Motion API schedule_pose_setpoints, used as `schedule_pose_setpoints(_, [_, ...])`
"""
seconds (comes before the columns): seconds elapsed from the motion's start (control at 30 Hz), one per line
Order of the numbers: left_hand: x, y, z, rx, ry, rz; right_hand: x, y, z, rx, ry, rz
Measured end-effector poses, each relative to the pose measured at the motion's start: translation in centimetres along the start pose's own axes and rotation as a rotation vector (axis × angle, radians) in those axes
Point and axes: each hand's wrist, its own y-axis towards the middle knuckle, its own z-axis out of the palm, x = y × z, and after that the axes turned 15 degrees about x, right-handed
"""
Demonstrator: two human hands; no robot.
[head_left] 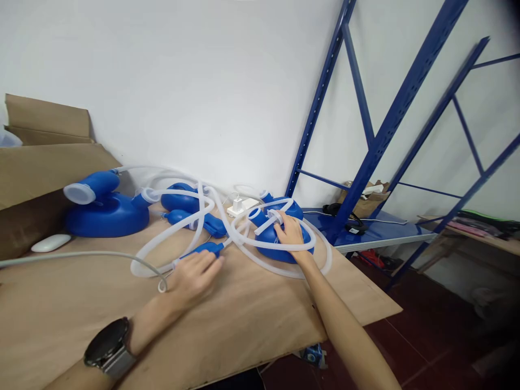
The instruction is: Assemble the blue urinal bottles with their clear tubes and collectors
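My left hand (pixel 195 276) is closed, slightly blurred, fingers curled at a long blue plastic piece (pixel 206 248) that has clear tubing at its ends; the thumb side is hidden. On the right, my right hand (pixel 290 230) grips the translucent cap (pixel 274 215) by the neck of a blue urinal bottle (pixel 276 246). Loops of translucent tubing (pixel 268 266) circle this bottle and cross my right wrist. Behind it lies another blue bottle (pixel 290 207). A watch (pixel 108 344) is on my left wrist.
At left, a blue urinal bottle (pixel 108 216) stands before an open cardboard box (pixel 60 162). More blue pieces (pixel 181 203), a white power strip (pixel 242 206) and a grey cable (pixel 93 253) lie on the wooden table (pixel 244 319). A blue metal rack (pixel 385 119) rises at right.
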Motion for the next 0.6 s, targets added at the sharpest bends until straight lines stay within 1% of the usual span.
schedule_pose_setpoints(0.03, [-1.0,0.5,-0.1,-0.020,0.021,0.121,0.1,0.0,-0.1,-0.004,0.015,-0.028])
schedule_pose_setpoints(0.07, [-2.0,1.1,-0.2,-0.024,0.025,0.183,0.3,-0.1,-0.2,-0.004,0.029,-0.065])
schedule_pose_setpoints(0.1, [-2.9,1.9,-0.3,-0.031,0.014,0.211,0.5,-0.1,-0.3,0.001,0.044,-0.109])
schedule_pose_setpoints(0.13, [-3.5,2.8,-0.4,-0.038,-0.010,0.207,0.8,-0.1,-0.5,0.008,0.058,-0.154])
schedule_pose_setpoints(0.17, [-4.0,3.7,-0.5,-0.041,-0.040,0.173,1.2,-0.2,-0.6,0.014,0.069,-0.197])
schedule_pose_setpoints(0.23, [-4.2,6.0,-0.9,-0.020,-0.085,0.051,1.9,-0.2,-0.8,0.020,0.086,-0.282])
schedule_pose_setpoints(0.3, [-3.3,8.5,-1.4,0.041,-0.050,-0.080,2.4,-0.3,-0.9,0.023,0.082,-0.368])
schedule_pose_setpoints(0.33, [-2.6,9.7,-1.6,0.091,0.017,-0.067,2.6,-0.3,-0.8,0.023,0.073,-0.410])
schedule_pose_setpoints(0.4, [-1.1,11.8,-1.9,0.163,0.133,0.058,2.8,-0.4,-0.7,0.012,0.043,-0.489])
schedule_pose_setpoints(0.47, [0.1,13.4,-2.0,0.238,0.181,0.233,2.8,-0.4,-0.4,-0.005,0.008,-0.553])
schedule_pose_setpoints(0.53, [0.8,14.4,-1.9,0.267,0.215,0.376,2.7,-0.5,-0.1,-0.023,-0.016,-0.590])
schedule_pose_setpoints(0.6, [0.9,14.9,-1.9,0.277,0.247,0.453,2.5,-0.5,0.3,-0.033,-0.023,-0.584])
